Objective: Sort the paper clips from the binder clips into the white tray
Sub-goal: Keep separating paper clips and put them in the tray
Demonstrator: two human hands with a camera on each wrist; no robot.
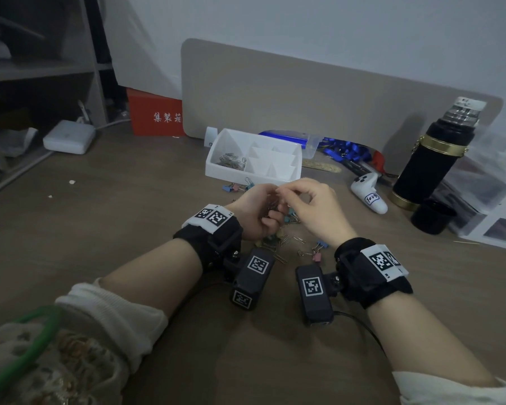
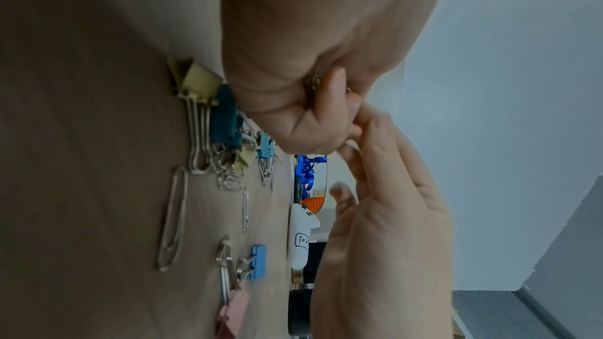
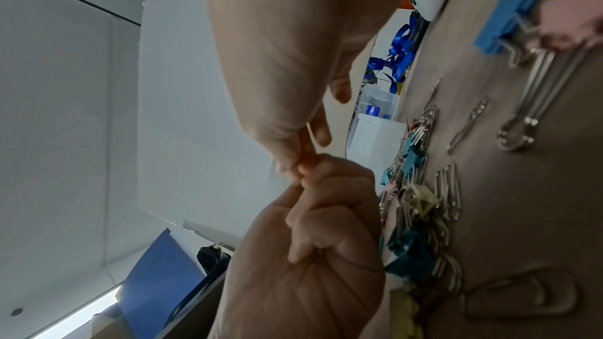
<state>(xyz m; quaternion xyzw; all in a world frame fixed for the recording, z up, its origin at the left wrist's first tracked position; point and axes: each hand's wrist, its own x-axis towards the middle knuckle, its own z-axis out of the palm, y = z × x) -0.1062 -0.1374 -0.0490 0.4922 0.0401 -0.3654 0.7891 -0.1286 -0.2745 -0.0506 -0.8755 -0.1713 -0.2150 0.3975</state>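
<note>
The white tray stands behind my hands, with a heap of paper clips in its left compartment. My left hand is curled into a fist over the table, and metal paper clips glint inside it. My right hand meets it from the right. Its thumb and forefinger pinch a thin paper clip at the top of the left fist, mostly hidden. Loose paper clips and coloured binder clips lie mixed on the table below both hands.
More binder clips lie by the tray's front wall. To the right are a white controller, a black flask and a black cup. A beige board leans on the wall behind, beside a red box.
</note>
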